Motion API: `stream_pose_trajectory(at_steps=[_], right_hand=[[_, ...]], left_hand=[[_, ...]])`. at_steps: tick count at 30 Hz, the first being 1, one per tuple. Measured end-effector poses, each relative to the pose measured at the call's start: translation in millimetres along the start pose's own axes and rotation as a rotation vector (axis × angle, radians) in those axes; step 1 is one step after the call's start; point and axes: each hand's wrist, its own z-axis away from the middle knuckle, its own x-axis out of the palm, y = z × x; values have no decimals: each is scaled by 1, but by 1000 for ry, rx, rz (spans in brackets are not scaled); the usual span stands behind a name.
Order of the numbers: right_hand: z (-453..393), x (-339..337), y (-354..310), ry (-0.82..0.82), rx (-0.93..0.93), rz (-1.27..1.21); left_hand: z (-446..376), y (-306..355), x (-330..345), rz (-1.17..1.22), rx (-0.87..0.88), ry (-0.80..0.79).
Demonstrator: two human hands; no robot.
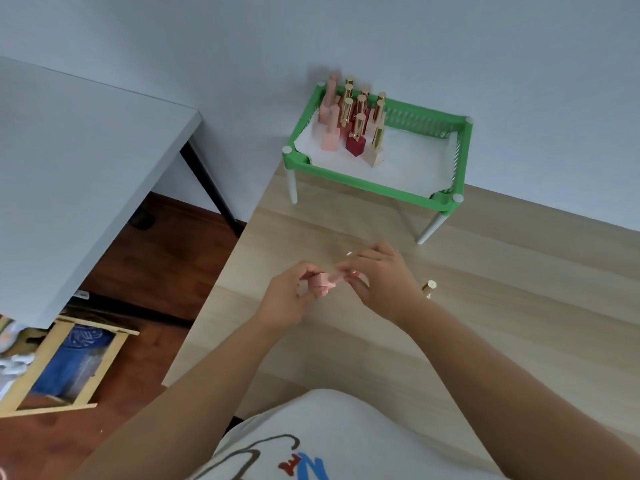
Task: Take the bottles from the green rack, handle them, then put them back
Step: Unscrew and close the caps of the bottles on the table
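Observation:
A green rack (367, 183) on white legs stands at the far side of the wooden table, against the wall. Several small bottles with gold or pink caps stand in its left half, among them a dark red bottle (356, 144). Above the table's middle, both hands hold one small pink bottle (325, 280) lying sideways. My left hand (291, 296) pinches its square body. My right hand (384, 280) grips the cap end, which its fingers hide. A gold-capped bottle (428, 287) stands on the table just behind my right wrist, mostly hidden.
The wooden table (485, 306) ends at its left edge, with dark floor below. A grey table (69, 161) with black legs stands to the left. A wooden crate (69, 368) with blue contents sits on the floor. The rack's right half holds no bottles.

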Motion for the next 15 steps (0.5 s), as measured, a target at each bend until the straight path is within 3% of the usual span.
stream_pose_trajectory(at_steps=[5,15], right_hand=[[25,-15,-1,143,18,-142],[69,-38,1,218,192,-264]], left_hand=[[11,16,0,-23,89,-33],[31,57,4,21,262,-10]])
